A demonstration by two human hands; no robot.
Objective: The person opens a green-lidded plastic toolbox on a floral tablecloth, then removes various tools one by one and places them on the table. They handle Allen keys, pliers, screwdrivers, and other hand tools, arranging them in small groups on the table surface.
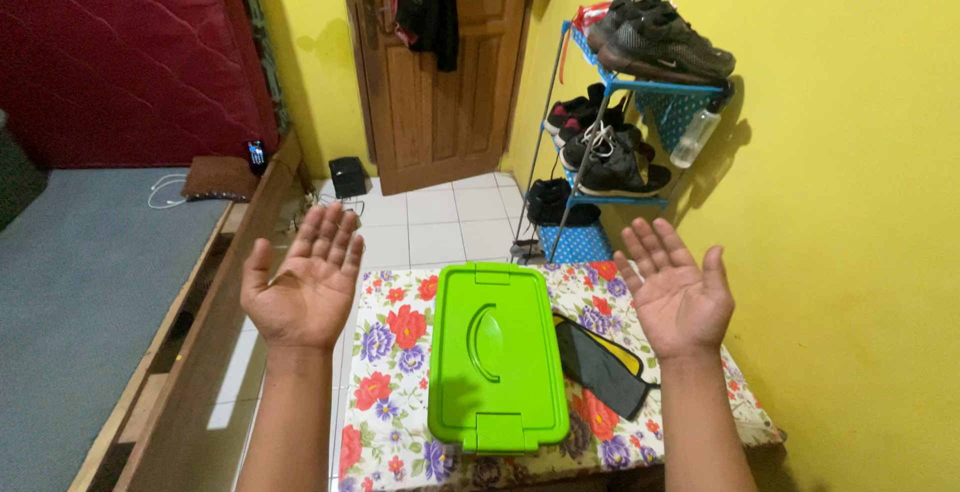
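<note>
- The left hand (303, 287) is hovering palm up at about nine o'clock from the box (495, 357), fingers spread and holding nothing.
- The right hand (677, 292) is hovering palm up at about two o'clock from the box, fingers likewise spread and empty.
- The green box is lying lid shut on the floral cloth (385, 352), between the two hands and below them, touched by neither.
- A dark pouch (600, 364) with a yellow edge is lying just beside the box at three o'clock; what it is I cannot quite tell.
- At one o'clock, a blue rack (625, 132) is standing against the yellow wall, carrying shoes (660, 40).
- At twelve o'clock a wooden door (440, 102) is standing shut.
</note>
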